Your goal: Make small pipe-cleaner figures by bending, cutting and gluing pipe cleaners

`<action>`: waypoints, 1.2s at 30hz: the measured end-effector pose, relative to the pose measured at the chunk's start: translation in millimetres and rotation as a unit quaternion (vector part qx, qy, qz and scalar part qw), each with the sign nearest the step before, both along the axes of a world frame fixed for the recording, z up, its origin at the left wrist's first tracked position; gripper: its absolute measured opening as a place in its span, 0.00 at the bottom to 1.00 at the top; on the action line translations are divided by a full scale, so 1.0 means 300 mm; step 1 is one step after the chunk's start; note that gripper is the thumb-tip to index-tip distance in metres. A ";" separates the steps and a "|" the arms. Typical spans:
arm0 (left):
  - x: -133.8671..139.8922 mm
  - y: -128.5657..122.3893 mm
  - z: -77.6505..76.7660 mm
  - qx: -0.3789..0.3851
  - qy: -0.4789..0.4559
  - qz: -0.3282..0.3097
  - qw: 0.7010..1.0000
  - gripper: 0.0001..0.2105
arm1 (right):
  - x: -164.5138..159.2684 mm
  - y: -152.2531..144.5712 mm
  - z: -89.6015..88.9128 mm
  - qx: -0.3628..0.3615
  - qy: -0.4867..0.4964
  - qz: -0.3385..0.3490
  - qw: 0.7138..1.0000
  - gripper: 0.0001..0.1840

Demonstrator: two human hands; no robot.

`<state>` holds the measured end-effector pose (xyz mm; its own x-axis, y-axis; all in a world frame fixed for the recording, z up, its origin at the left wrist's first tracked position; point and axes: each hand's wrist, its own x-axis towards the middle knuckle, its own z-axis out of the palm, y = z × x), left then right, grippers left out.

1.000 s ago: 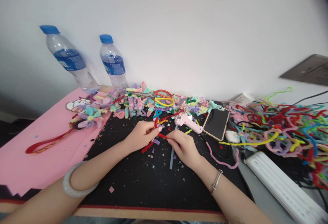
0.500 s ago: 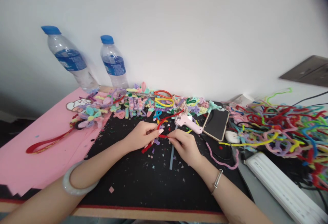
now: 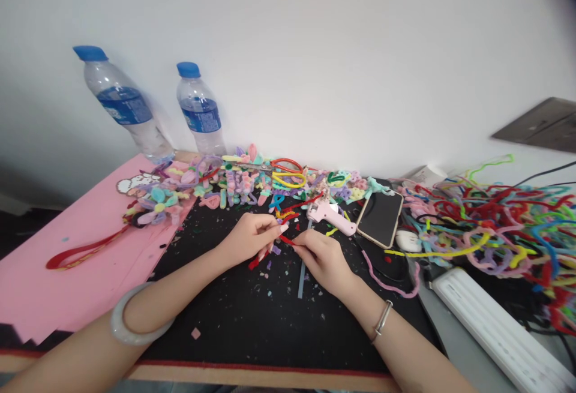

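Over the middle of the black mat (image 3: pixel 234 321), my left hand (image 3: pixel 252 236) is closed on a red pipe cleaner (image 3: pixel 287 239), pinching it between thumb and fingers. My right hand (image 3: pixel 321 258) grips the same red pipe cleaner by its other side, fingertips together. Red fuzzy ends stick out above and below my left fingers. Just beyond my right hand lies a pink glue gun (image 3: pixel 333 218). Its translucent glue stick (image 3: pixel 301 276) reaches out beneath my right hand. Bits of coloured fluff are scattered on the mat around both hands.
Scissors (image 3: pixel 288 174) lie on a row of pastel pipe-cleaner pieces (image 3: pixel 243 186) along the wall. A phone (image 3: pixel 380 219), a tangle of pipe cleaners (image 3: pixel 504 219) and a white power strip (image 3: pixel 499 333) are at right. Two bottles (image 3: pixel 200 111) and pink paper (image 3: pixel 90 225) are at left.
The red pipe cleaner has shifted slightly between my fingers, and its upper end now bends further to the right. Both hands stay in nearly the same place.
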<state>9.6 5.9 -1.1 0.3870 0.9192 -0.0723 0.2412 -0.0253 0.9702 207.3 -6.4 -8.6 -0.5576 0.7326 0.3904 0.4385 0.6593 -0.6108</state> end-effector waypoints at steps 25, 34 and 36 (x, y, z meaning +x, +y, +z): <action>0.047 -0.034 -0.024 -0.157 -0.096 -0.008 0.983 0.18 | -0.004 -0.021 0.041 0.088 -0.129 0.069 0.985 0.12; 0.048 -0.040 -0.023 -0.178 -0.049 -0.029 0.982 0.15 | -0.004 -0.024 0.056 0.106 -0.204 0.104 0.968 0.14; 0.048 -0.039 -0.023 -0.180 -0.043 -0.034 0.982 0.15 | -0.002 -0.023 0.050 0.087 -0.200 0.108 0.970 0.14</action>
<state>23.9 -5.7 -8.0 0.4656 0.8117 -0.3526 0.1669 0.3107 0.9357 206.7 -13.2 6.4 -0.8227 0.5246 0.2190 0.4576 0.8397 -0.2922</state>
